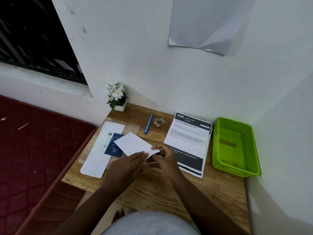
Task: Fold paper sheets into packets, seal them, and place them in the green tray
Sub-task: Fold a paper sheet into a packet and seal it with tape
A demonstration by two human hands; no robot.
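Left hand [131, 162]: fingers straight, pressing flat on the near edge of the folded sheet [133, 144].
Right hand [165, 156]: pinches the sheet's right corner, fingers curled round it.
Folded sheet: a white rectangle at mid-worktop [152, 187], left of the green tray [235, 146], lifted slightly at its far end.
Step in hand: likely creasing a fold; sealing not yet done.
Next move: probably calls for the tape roll [158, 122], which lies left of the tray beside a blue pen [148, 123].
Tray: seems to hold no packets.
Readable writing: the printed stack [188, 143] just left of the tray reads "2400", "DESK / STUDY", "Organize and Wipe Monitor Area".
Farther left: a dark blue booklet [114, 147], its text too small to read.
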